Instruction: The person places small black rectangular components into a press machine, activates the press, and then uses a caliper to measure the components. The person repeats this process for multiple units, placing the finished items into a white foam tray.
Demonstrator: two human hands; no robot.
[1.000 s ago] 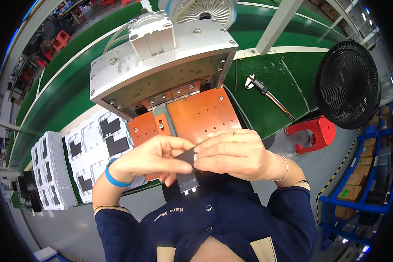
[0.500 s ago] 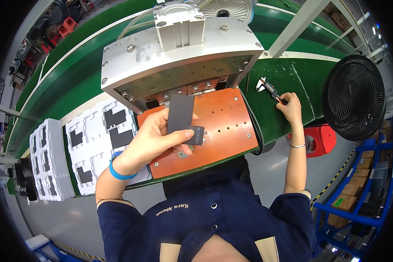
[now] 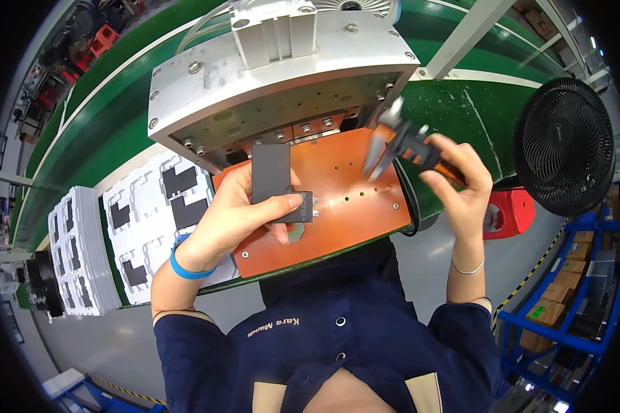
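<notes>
My left hand (image 3: 229, 215) grips a flat black L-shaped battery cell (image 3: 271, 171), its thumb pressed on the short leg and fingers behind. Small silvery tabs show at that leg's right end. The cell is raised over an orange-brown plate (image 3: 351, 224) with drilled holes and corner screws. On the right, my right hand (image 3: 467, 180) is closed round a digital caliper (image 3: 408, 143), lifted above the plate's right side. The caliper's jaws point left and are blurred by motion, so their gap is hard to judge.
Behind the plate stands a metal press frame (image 3: 207, 96) with a square cylinder (image 3: 274, 38) on top. White trays (image 3: 141, 237) with black L-shaped cells lie at left, beside a tray stack (image 3: 96, 255). A black fan (image 3: 563, 144) and red stool (image 3: 520, 210) are at right.
My right hand has lifted the caliper off the green bench and swung it left, over the plate's right side. My left hand and the cell have shifted slightly left.
</notes>
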